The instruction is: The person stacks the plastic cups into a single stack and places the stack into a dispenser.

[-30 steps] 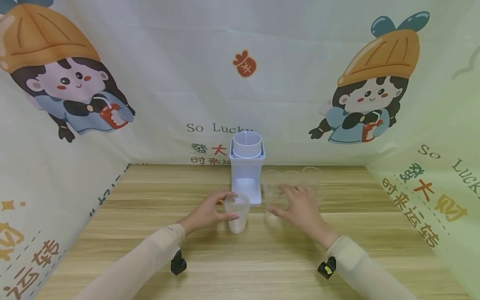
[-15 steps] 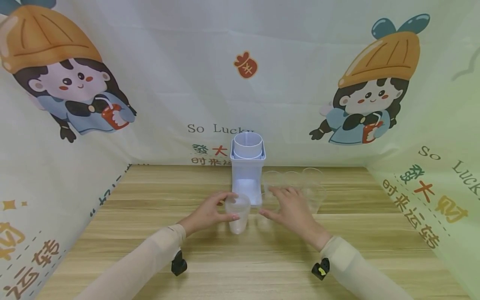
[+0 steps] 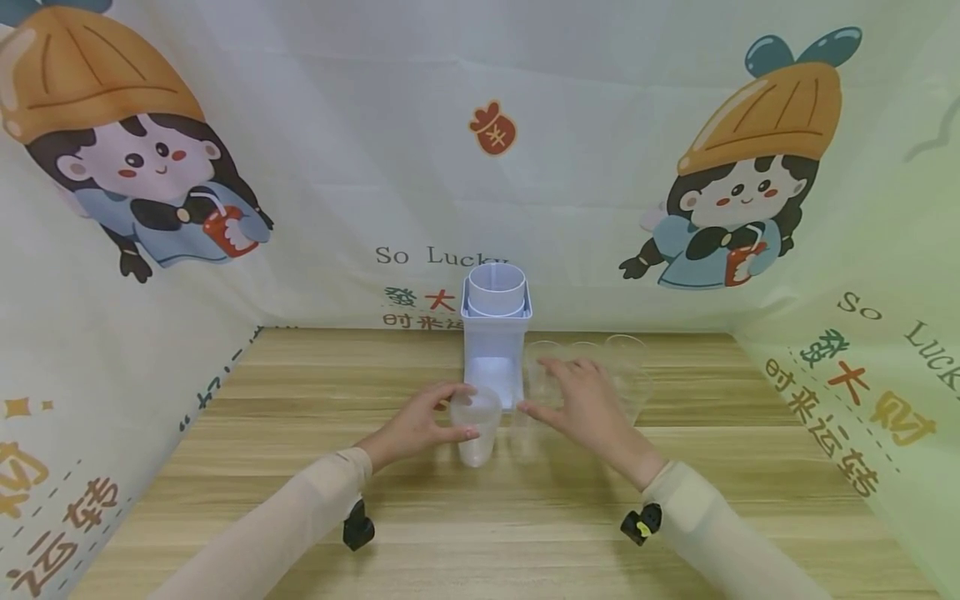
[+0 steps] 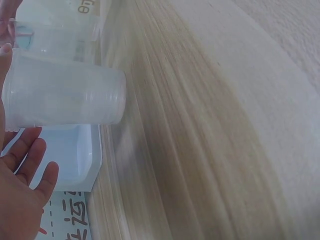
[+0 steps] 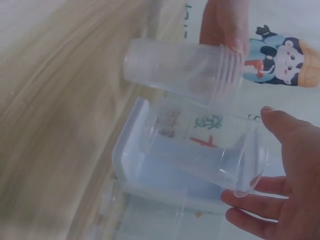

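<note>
In the head view my left hand [image 3: 416, 429] holds a small stack of translucent plastic cups [image 3: 477, 446] upright in front of the pale holder, thumb and fingers around its upper part. Several nested rims show on this stack [image 5: 175, 67] in the right wrist view. Just to the right, my right hand [image 3: 596, 417] grips a single clear plastic cup [image 5: 205, 145] near its rim between thumb and fingers. A narrow gap separates this cup from the stack in the head view. The pale lilac holder [image 3: 492, 346] stands behind both, with a round tube at its top.
More clear plastic cups [image 3: 632, 387] stand in a group right of the holder, partly hidden by my right hand. A wooden tabletop [image 3: 480, 533] lies beneath everything. A printed cloth [image 3: 585, 208] hangs close behind the holder and along both sides.
My right hand has moved a little to the left with the clear cup, away from the group and closer to the stack. My left hand and its stack have stayed nearly still.
</note>
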{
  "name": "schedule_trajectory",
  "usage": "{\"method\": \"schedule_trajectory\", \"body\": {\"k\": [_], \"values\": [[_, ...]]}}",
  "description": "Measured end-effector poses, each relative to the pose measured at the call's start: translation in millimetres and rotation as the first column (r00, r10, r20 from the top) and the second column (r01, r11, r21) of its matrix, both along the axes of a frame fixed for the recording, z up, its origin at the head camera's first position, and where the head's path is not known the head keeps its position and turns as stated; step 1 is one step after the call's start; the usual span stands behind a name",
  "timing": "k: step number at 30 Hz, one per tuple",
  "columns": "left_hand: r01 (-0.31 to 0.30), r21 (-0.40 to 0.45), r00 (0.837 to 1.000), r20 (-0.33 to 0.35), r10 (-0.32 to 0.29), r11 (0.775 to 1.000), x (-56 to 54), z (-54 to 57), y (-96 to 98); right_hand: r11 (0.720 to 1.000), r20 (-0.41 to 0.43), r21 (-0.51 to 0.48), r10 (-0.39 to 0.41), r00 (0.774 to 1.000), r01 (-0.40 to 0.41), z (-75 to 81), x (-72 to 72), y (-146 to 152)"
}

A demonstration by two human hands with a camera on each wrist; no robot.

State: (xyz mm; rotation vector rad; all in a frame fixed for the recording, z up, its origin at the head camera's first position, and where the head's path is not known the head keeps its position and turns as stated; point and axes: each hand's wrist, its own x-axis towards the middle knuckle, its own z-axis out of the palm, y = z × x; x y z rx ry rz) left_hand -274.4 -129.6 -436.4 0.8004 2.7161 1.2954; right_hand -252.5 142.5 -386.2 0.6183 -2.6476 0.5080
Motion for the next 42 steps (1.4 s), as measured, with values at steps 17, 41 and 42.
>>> {"method": "schedule_trajectory", "body": {"k": [17,41,42], "values": [[0.015,0.023,0.999,-0.033,-0.015,1.000,1.2,1.6,0.7,1.000,-0.064,0.027,0.016,0.998,-0.014,40.4,-0.5,-1.2],[0.020,0.016,0.999,-0.027,-0.019,1.000,-0.6,-1.1,-0.2,0.999,-0.093,-0.016,0.046,0.995,-0.048,63.8,7.7,-12.5],[0.020,0.015,0.999,-0.030,-0.020,1.000,-0.2,-1.0,-0.1,0.999,-0.088,-0.019,0.049,0.995,-0.051,64.8,8.0,-14.4]]}}
